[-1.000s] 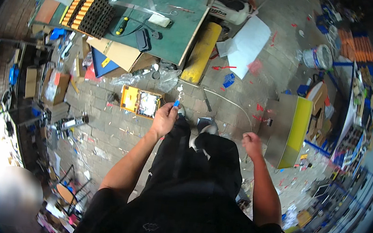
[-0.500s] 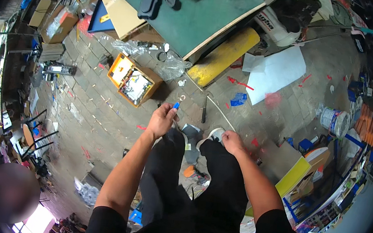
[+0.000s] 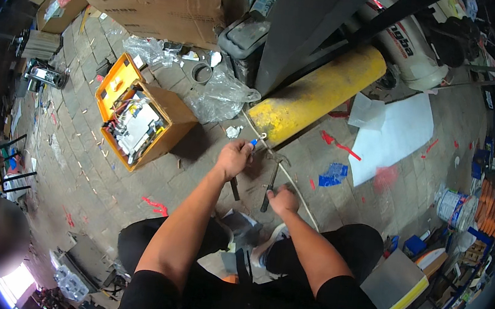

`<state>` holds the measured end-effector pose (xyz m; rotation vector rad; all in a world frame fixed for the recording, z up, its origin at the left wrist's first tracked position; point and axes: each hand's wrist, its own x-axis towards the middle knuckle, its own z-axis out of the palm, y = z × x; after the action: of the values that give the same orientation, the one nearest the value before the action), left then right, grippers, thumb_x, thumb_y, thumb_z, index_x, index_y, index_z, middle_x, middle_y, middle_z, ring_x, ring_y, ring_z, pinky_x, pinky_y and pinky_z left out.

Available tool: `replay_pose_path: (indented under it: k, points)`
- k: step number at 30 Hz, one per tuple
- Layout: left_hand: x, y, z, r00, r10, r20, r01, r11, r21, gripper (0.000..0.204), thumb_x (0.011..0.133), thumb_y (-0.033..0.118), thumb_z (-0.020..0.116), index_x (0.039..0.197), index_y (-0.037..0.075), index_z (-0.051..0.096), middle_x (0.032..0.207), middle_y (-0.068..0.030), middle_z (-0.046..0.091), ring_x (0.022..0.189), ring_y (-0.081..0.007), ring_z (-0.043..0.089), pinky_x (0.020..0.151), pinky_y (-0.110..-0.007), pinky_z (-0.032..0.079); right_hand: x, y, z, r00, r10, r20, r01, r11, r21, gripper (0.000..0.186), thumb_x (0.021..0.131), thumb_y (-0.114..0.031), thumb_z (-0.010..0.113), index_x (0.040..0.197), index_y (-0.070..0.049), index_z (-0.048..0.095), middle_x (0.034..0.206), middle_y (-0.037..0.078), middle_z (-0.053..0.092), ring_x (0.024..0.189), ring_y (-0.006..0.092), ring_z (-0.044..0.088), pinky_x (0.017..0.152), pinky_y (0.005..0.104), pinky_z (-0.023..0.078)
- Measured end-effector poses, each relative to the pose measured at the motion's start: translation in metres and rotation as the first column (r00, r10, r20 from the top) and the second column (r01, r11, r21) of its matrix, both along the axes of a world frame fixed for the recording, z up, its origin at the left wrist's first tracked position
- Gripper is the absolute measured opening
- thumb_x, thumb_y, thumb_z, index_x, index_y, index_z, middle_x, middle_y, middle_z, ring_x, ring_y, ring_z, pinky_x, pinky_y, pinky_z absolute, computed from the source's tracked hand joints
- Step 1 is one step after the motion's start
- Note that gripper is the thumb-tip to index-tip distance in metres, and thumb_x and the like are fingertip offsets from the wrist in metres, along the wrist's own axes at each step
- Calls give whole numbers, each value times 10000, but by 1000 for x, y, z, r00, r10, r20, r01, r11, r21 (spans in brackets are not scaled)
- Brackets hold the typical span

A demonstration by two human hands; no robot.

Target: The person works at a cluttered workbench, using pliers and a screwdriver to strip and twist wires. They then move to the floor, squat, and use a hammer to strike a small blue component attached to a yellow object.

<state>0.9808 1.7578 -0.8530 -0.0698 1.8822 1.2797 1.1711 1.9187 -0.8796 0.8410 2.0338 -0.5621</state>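
Note:
My left hand (image 3: pixel 234 160) pinches a small blue-sleeved ring terminal (image 3: pixel 255 142) whose metal end points away from me. It is held above the floor near the close end of a yellow cylinder (image 3: pixel 302 103). My right hand (image 3: pixel 283 201) is closed at the dark handle of a hammer (image 3: pixel 273 179), with the curved head pointing away. How firmly the fingers wrap the handle is partly hidden. A second dark handle (image 3: pixel 235 189) shows just below my left hand. A pale cord (image 3: pixel 298 194) runs across the floor past both hands.
An open orange case (image 3: pixel 165 124) with wiring and a white unit stands to the left. Beyond it are clear plastic (image 3: pixel 220 99), a cardboard box (image 3: pixel 161 1) and a dark table leg (image 3: pixel 288 37). White sheeting (image 3: pixel 399 135) and red scraps lie to the right.
I have crouched lower, with my knees now spread. My right hand has come from beside my shoe to the hammer handle. My left hand still holds the ring terminal, now nearer the yellow cylinder.

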Motion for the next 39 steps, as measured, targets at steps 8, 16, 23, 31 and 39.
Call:
replay_pose_path:
  k: [8,16,23,31,39]
  points:
    - [-20,40,-39,987,14,-158,-25,997,-72,320,1025,293,608,953,-4,702,822,-181,722,782,-326,699,752,-446,533,10,-10,-98,994,101,-46,-99,994,45,517,956,-450,660,1272,-49,578,1056,246,744,972,405,742,808,526,587]
    - [-22,34,-60,972,-51,-230,24,993,-119,309,1050,273,610,948,-1,708,723,-61,653,639,-155,584,610,-367,482,29,45,-54,734,-579,-356,402,792,-459,144,968,-132,595,1068,-59,521,700,87,605,496,202,611,430,364,524]
    - [-35,49,-27,993,-32,-114,12,985,-174,362,982,306,614,966,-32,741,936,-220,708,899,-355,663,798,-444,520,-17,53,52,670,-316,-672,147,944,-296,261,1035,-306,618,1075,-51,572,763,151,630,707,339,664,685,480,526]
    - [-36,51,-46,988,-66,-143,34,976,-216,444,975,332,540,1018,-51,762,1163,-299,700,1145,-440,666,993,-472,524,-50,34,46,671,-42,-741,6,999,-51,357,1064,-406,546,1058,-62,642,905,263,705,851,514,659,700,563,499]
    - [-38,54,-38,993,-25,-118,-4,970,-242,394,943,287,686,1039,-91,743,1015,-258,758,945,-373,740,846,-448,556,-55,33,42,627,-26,-779,23,1000,-15,325,1070,-390,532,1025,-91,648,848,256,695,819,507,659,681,576,497]
